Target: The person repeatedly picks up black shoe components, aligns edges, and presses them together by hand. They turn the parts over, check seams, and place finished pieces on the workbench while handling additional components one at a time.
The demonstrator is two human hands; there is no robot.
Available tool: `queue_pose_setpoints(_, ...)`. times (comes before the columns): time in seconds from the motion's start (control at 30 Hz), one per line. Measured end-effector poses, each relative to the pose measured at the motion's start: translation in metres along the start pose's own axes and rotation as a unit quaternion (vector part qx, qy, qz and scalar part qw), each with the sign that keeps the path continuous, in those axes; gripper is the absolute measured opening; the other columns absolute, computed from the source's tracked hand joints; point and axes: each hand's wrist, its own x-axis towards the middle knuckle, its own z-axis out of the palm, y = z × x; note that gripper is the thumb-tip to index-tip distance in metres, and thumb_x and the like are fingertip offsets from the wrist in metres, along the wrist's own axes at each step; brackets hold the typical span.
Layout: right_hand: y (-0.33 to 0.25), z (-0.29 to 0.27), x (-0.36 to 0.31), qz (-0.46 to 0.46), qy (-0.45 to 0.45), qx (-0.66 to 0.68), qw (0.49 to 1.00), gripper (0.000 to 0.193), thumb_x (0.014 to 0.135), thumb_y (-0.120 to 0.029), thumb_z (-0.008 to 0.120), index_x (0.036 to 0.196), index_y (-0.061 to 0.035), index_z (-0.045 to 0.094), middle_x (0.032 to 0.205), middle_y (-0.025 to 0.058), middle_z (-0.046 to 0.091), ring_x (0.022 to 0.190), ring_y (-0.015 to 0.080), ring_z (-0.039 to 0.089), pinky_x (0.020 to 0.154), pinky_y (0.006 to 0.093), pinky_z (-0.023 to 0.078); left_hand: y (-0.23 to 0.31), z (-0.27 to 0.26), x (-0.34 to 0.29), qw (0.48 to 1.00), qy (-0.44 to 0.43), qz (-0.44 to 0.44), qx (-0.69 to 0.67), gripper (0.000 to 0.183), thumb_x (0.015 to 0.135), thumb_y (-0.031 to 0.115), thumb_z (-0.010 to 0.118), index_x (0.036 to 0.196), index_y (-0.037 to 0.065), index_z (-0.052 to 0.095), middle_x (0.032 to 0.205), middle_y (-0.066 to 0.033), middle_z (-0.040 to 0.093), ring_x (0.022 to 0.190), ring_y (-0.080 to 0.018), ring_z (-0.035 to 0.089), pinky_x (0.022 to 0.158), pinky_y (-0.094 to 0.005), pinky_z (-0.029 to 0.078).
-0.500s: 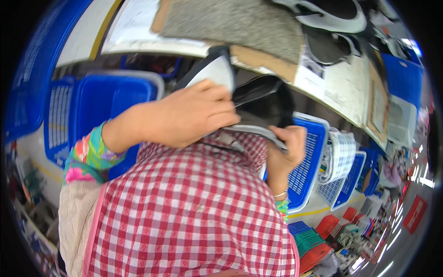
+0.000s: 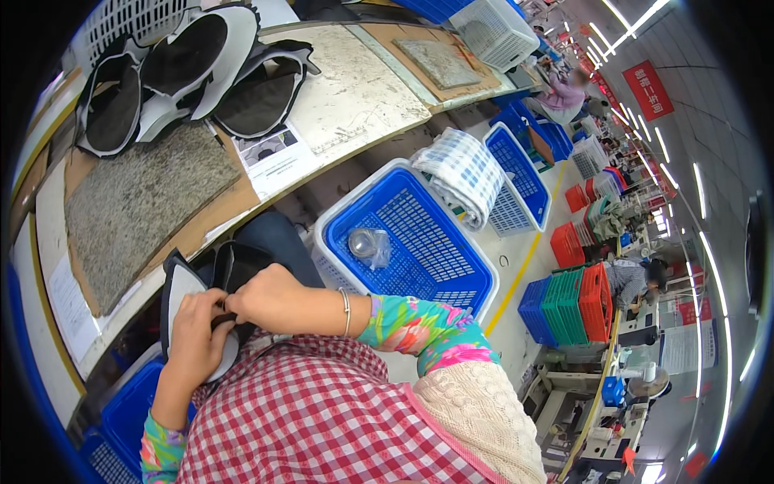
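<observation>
A black-and-white piece that looks like a shoe upper [image 2: 185,284] lies over my lap, just in front of the table edge. My left hand [image 2: 192,335] is closed on its pale edge, fingers bent toward the middle. Against those fingertips my right hand [image 2: 264,300] pinches the dark part of the same piece. What exactly lies between the fingertips is hidden. Several similar black-and-white pieces [image 2: 193,56] with dark linings are heaped on the table at the far left.
A grey rough pad [image 2: 145,210] lies on the white worktable [image 2: 355,89], beside a printed sheet [image 2: 274,157]. Right of my knees stands a blue-and-white basket [image 2: 459,274] holding a clear plastic bag [image 2: 371,246]. Beyond it are a checked cloth roll [image 2: 463,173] and stacked crates [image 2: 564,302].
The view has swung to the right. My right hand has moved from the far edge of the piece to meet my left hand, and both now pinch close together.
</observation>
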Motion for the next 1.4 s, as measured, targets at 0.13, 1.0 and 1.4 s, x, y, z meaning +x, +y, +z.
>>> queue_pose_setpoints(0.13,0.003,-0.004,0.002,-0.026,0.093,-0.004,0.995,0.013,0.081,-0.025,0.074,0.082,-0.0122,0.072,0.070,0.0083,0.072,0.066,0.0298,0.072,0.055,0.0431,0.052,-0.012,-0.036,-0.001,0.931,0.056,-0.219,-0.285,0.053,0.077,-0.003,0.075,0.127,-0.001,0.058,0.113,-0.0108,0.067,0.113,-0.0255,0.065,0.103,-0.0357,0.048)
queue_pose_setpoints(1.0,0.059,-0.016,0.035,0.160,-0.030,0.590,0.791,0.020,0.092,-0.021,0.082,0.092,-0.0010,0.079,0.082,0.0007,0.074,0.078,0.0071,0.064,0.074,0.0260,0.052,0.021,-0.036,0.007,0.997,0.030,0.022,0.073,0.027,0.077,-0.005,0.070,0.104,-0.001,0.070,0.076,-0.0150,0.051,0.066,-0.0339,0.059,0.058,-0.0406,0.044)
queue_pose_setpoints(1.4,0.132,0.003,-0.002,0.394,0.007,0.578,0.715,0.033,0.100,-0.034,0.068,0.121,-0.0094,0.077,0.103,0.0048,0.079,0.093,0.0112,0.072,0.085,0.0269,0.053,-0.004,-0.015,-0.015,0.992,0.008,0.027,-0.119,0.020,0.083,-0.002,0.072,0.102,0.004,0.075,0.088,-0.0107,0.061,0.090,-0.0306,0.063,0.076,-0.0400,0.051)
